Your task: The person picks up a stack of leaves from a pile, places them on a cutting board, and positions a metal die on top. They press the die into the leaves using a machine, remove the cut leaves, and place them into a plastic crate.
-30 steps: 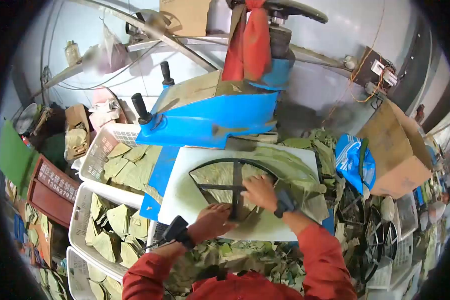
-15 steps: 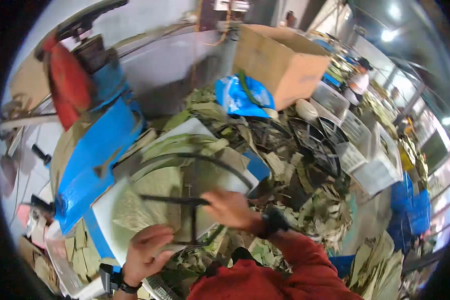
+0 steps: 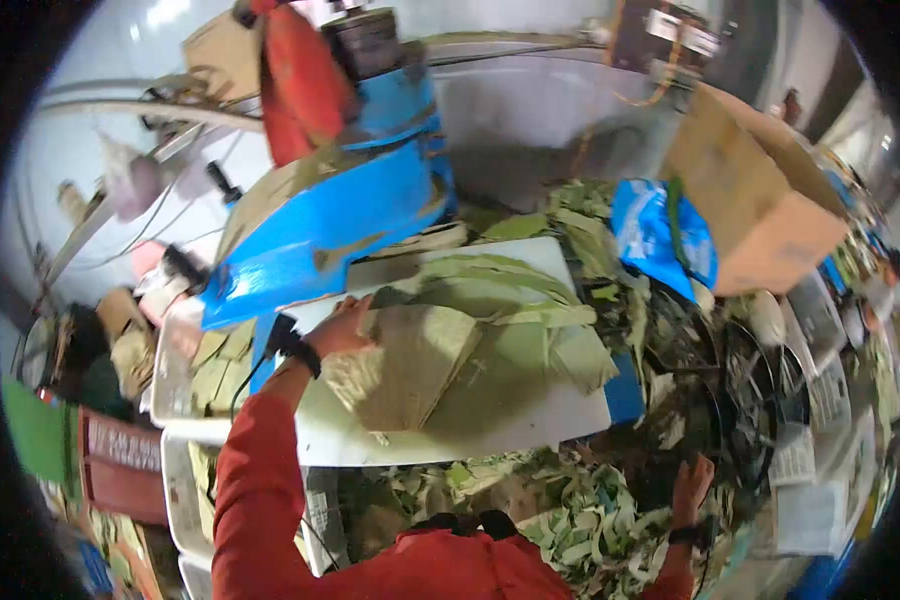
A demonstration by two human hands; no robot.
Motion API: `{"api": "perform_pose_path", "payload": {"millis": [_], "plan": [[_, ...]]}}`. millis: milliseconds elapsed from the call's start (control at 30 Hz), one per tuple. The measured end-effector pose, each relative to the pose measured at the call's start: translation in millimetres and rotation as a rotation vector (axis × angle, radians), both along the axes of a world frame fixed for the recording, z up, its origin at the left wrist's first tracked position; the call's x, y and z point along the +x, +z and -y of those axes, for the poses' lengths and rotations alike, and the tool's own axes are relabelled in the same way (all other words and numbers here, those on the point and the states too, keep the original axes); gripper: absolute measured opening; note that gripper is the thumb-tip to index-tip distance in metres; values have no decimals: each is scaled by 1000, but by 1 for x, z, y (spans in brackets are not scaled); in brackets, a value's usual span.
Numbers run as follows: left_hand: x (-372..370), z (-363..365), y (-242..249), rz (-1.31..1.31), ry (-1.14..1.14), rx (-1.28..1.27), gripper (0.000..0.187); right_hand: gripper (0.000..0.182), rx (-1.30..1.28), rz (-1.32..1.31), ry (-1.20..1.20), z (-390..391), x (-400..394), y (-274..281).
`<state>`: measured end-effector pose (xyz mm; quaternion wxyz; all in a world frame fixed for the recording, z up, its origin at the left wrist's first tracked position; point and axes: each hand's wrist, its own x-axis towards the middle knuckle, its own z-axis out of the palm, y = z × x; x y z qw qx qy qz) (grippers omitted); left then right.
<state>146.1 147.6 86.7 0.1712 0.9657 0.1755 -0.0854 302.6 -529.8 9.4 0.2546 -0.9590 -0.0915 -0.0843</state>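
Left fingers, partly open, touch one leaf stack's left edge, bare board below them. Right fingers, their hold unclear, are beyond the board's right edge, near black frames.

- A workshop: a large blue machine beyond the left hand
- Leaf scraps heaped between the hands
- White crates left of the left hand
- Cardboard box beyond the right hand

Wedge-shaped leaf stack, pale olive, layered edge showing, lying flat on a white board
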Motion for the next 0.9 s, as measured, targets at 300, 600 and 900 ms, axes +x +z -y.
{"api": "perform_pose_path", "payload": {"millis": [300,600,900], "plan": [[-81,82,-42,38,129,-141,103,52,790,-1364,767,-229,-107,46],[-268,185,-20,539,563,-369,107,47,467,-1505,981,-296,-168,57],[-479,195,-166,852,1217,-827,55,38,162,-1251,1364,-460,-342,-3]]}}
